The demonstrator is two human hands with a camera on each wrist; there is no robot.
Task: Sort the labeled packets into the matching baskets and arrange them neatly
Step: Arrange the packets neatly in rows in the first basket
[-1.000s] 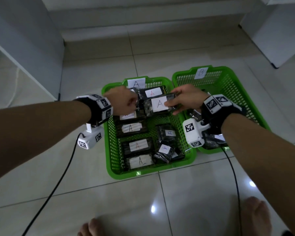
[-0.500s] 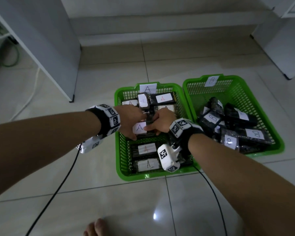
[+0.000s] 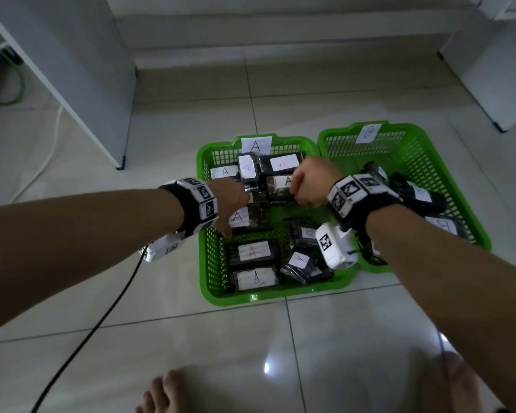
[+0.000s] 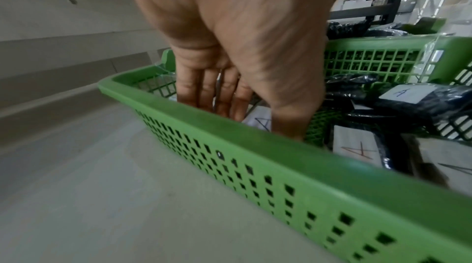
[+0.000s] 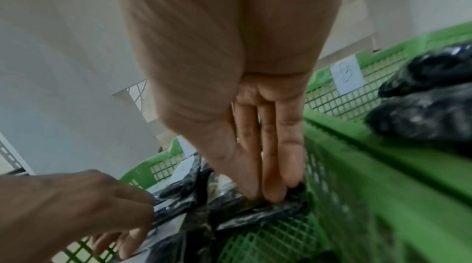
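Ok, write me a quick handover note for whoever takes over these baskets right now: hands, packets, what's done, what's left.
Left hand: straight fingers resting on an A packet in basket A.
Right hand: straight fingers pressing another A packet further back, near the right wall.
Done: the readable labels in basket A say A; basket B holds B packets.
Left: the front right A packets lie crooked; straighten them. Basket B looks untidy too.
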